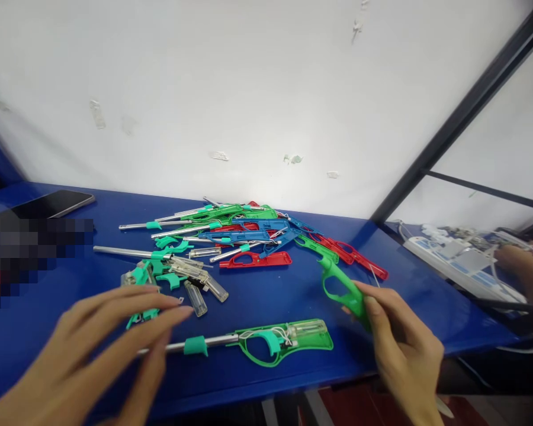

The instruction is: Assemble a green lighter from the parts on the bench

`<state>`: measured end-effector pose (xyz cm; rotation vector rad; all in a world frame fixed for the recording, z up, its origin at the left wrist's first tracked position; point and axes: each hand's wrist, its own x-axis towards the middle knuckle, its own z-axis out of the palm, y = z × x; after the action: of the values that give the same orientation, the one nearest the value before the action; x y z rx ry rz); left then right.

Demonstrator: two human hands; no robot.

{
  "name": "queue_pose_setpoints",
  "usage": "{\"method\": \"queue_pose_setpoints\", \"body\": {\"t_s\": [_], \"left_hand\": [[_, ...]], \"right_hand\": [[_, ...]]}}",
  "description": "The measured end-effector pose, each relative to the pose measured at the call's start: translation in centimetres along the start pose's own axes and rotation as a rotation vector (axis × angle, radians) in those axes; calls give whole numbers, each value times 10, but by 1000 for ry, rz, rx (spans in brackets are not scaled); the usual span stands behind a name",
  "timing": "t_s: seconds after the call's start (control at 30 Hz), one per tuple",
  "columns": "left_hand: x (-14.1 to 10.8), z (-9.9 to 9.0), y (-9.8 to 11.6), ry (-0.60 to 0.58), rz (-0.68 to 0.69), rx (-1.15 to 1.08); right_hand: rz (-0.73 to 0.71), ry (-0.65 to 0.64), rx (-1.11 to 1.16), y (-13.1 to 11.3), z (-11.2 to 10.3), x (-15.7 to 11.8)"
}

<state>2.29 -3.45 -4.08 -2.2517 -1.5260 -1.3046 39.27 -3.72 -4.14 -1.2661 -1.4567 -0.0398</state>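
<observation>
My right hand (397,334) grips a green plastic lighter handle shell (346,290), raised above the table at the right, its trigger loop showing. Lying below, between my hands, is an opened gas lighter (288,343): a green half shell with a clear fuel tank (308,328), a teal trigger (270,342), thin white wires and a metal tube (222,340) with a teal collar. My left hand (102,343) hovers over the far end of that tube, fingers extended and thumb apart. Whether it touches the tube is hard to see.
Behind lies a pile of lighter halves in green, red (266,260) and blue (237,236). Loose clear tanks (196,297) and teal triggers sit at the left-centre. A phone (53,204) rests at the back left. Another person's hand (522,272) is beyond the black frame (462,106).
</observation>
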Motion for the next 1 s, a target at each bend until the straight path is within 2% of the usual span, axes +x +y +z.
{"method": "queue_pose_setpoints", "body": {"t_s": [0.07, 0.13, 0.23, 0.3, 0.4, 0.53, 0.67, 0.83, 1.0], "left_hand": [[2, 9, 17, -19, 159, -52], [7, 17, 30, 19, 260, -81], [15, 26, 39, 3, 290, -123], [18, 27, 39, 7, 263, -153], [21, 25, 35, 44, 199, -225], [23, 19, 34, 35, 113, -234], [26, 20, 36, 53, 0, -228], [29, 25, 35, -9, 179, -258], [32, 23, 38, -20, 205, -217]], "right_hand": [[46, 21, 89, -17, 1, 5], [41, -72, 140, -37, 2, 12], [-21, -338, 192, -62, 8, 19], [-47, -393, 228, -70, 12, 20], [-56, -435, 254, -71, 15, 18], [9, -543, 336, -69, 15, 18], [-34, -548, 309, -68, 16, 21], [-23, -575, 228, -63, 13, 17], [-90, -581, 56, -50, 6, 15]]}}
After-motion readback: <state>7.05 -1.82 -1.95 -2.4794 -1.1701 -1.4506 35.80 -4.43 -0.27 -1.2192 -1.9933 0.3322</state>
